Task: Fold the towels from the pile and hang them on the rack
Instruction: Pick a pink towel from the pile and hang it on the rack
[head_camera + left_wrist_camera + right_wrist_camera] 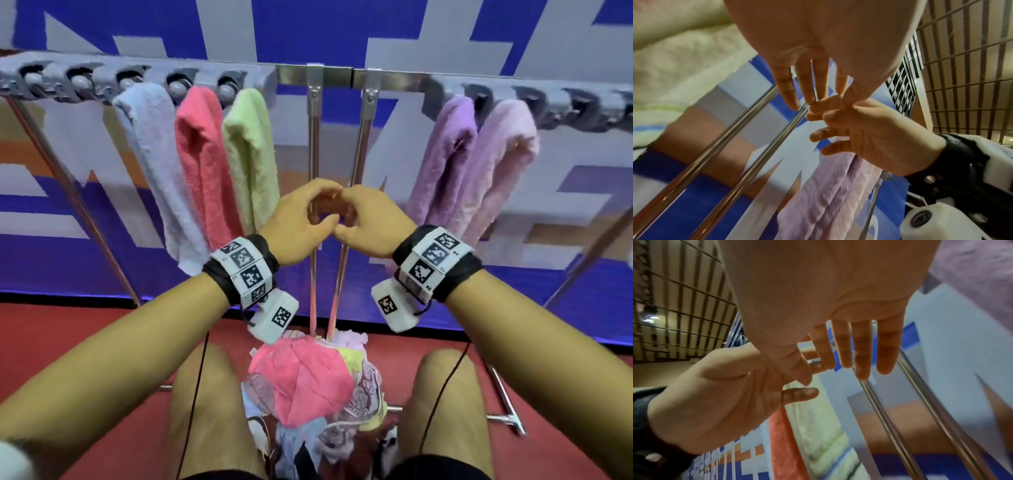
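At 6 o'clock below both hands: pile (310,383) on floor, between knees | left hand (298,219), right hand (371,221) empty, loosely curled, fingertips touching | rack (315,73) at 12 | equally near.

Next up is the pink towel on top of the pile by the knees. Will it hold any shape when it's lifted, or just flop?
Likely floppy: the pink towel lies crumpled in soft folds over the pile, and the hung pink towel drapes limp from the rack. Probably light. Its fuzzy nap suggests it won't slip, though it may drag neighbours along.
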Motion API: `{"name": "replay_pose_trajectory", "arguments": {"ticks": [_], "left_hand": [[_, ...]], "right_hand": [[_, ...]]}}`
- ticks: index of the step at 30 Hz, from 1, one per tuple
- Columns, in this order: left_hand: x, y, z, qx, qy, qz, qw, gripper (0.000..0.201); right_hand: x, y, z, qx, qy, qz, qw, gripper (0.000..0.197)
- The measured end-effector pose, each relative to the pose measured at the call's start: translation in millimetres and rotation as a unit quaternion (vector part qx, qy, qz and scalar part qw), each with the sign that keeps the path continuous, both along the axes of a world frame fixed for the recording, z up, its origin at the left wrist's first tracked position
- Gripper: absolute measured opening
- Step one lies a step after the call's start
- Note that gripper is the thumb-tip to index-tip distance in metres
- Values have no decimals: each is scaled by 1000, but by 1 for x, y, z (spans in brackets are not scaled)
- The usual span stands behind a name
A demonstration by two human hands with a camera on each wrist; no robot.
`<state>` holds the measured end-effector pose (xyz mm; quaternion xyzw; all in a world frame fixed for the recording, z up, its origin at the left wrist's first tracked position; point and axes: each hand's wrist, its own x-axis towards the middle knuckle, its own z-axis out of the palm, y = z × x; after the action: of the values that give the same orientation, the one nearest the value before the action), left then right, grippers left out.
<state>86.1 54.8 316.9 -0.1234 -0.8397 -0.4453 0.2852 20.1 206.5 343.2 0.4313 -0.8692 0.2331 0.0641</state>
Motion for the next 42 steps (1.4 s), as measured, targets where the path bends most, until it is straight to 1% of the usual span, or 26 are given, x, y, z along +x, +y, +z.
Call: {"name": "replay_pose_trajectory", "arguments": {"ticks": [1, 5, 10, 13, 15, 18, 21, 24, 27, 33, 34, 36, 39, 42], "left_hand": [[-2, 3, -12, -2, -21, -9, 1000, 38], [-10, 9, -57, 2, -101, -35, 994, 36], [-21, 7, -105, 64, -164, -54, 983, 37], [-27, 4, -135, 112, -218, -31, 969, 31], [-30, 1, -158, 157, -273, -2, 949, 26], [-37, -5, -192, 221, -350, 35, 910, 21], [-50, -19, -223, 240, -364, 65, 898, 22], [-59, -31, -251, 274, -393, 99, 872, 21], [-68, -39, -275, 291, -415, 122, 853, 18], [-80, -47, -312, 357, -428, 189, 808, 18], [-82, -45, -316, 367, -419, 203, 806, 22], [-87, -42, -323, 377, -395, 204, 812, 27], [-96, -44, -333, 336, -391, 172, 839, 30], [-104, -51, -345, 299, -395, 198, 846, 30]], "right_hand": [[-3, 5, -14, 7, -18, -8, 1000, 44], [-13, 15, -65, 49, -77, -6, 996, 48], [-21, 8, -115, 28, -133, -14, 991, 24], [-23, 1, -152, 23, -187, -23, 982, 20], [-25, -2, -179, 22, -223, -29, 974, 16], [-29, -8, -218, 16, -281, -61, 958, 14], [-36, -19, -263, 15, -326, -84, 942, 11], [-44, -32, -306, 24, -365, -90, 926, 11], [-51, -42, -343, 34, -395, -99, 913, 12], [-63, -48, -408, 106, -466, -119, 870, 10], [-65, -49, -418, 119, -473, -127, 864, 10], [-68, -53, -436, 127, -487, -143, 852, 9], [-69, -61, -459, 135, -497, -142, 845, 10], [-67, -69, -486, 182, -482, -113, 850, 8]]}}
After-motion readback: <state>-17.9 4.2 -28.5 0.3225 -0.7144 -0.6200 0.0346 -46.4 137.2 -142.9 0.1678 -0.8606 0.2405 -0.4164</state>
